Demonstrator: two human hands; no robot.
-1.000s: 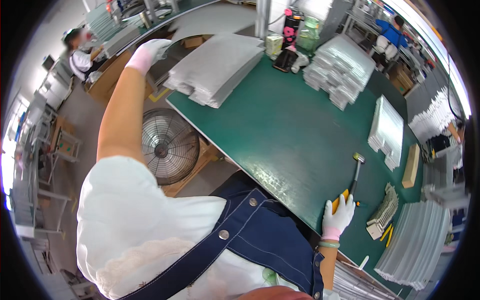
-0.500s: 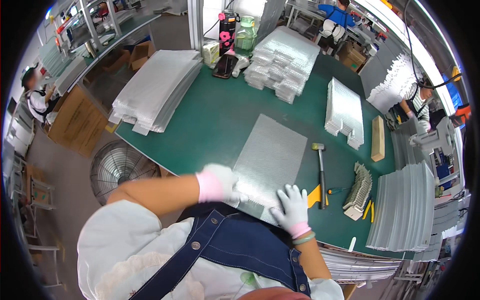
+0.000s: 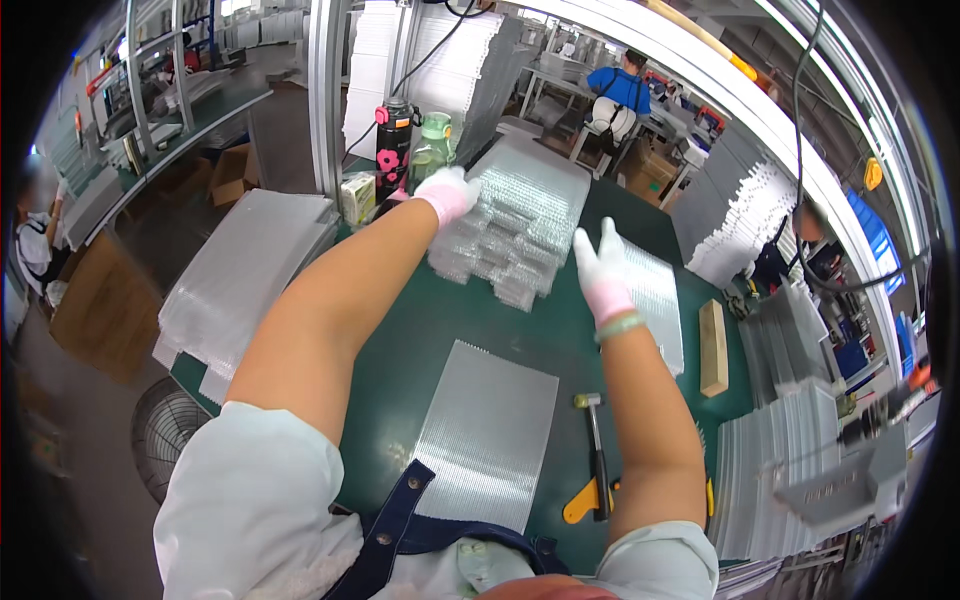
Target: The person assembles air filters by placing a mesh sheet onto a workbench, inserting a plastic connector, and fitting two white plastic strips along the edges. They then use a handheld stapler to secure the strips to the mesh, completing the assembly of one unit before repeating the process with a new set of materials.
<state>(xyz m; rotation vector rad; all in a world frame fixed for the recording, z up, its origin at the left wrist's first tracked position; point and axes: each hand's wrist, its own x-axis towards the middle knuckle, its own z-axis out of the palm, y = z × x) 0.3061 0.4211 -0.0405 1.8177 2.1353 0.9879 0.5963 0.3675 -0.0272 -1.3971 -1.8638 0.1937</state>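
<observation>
My left hand (image 3: pixel 449 193), in a white glove with a pink cuff, is at the left edge of a stack of silvery ridged sheets (image 3: pixel 530 190). Its fingers look apart, though slightly blurred. My right hand (image 3: pixel 602 262), gloved alike, is raised to the right of that stack with fingers stretched out, holding nothing. Beneath it a smaller pile of silvery sheets (image 3: pixel 655 300) is partly hidden. One ridged silvery sheet (image 3: pixel 487 430) lies flat close to my body. Beside it rest a hammer (image 3: pixel 597 440) and a yellow flat tool (image 3: pixel 580 503).
A pile of flat grey sheets (image 3: pixel 250 265) stands at the green table's left. A black flask (image 3: pixel 393 150) and a green bottle (image 3: pixel 432 150) stand at the back. A wooden block (image 3: pixel 713 348) and stacked grey panels (image 3: pixel 770 470) are on the right.
Both hands have left the near single sheet and reached forward, the left to the big stack, the right beside it. The view has shifted, with my body leaning in.
</observation>
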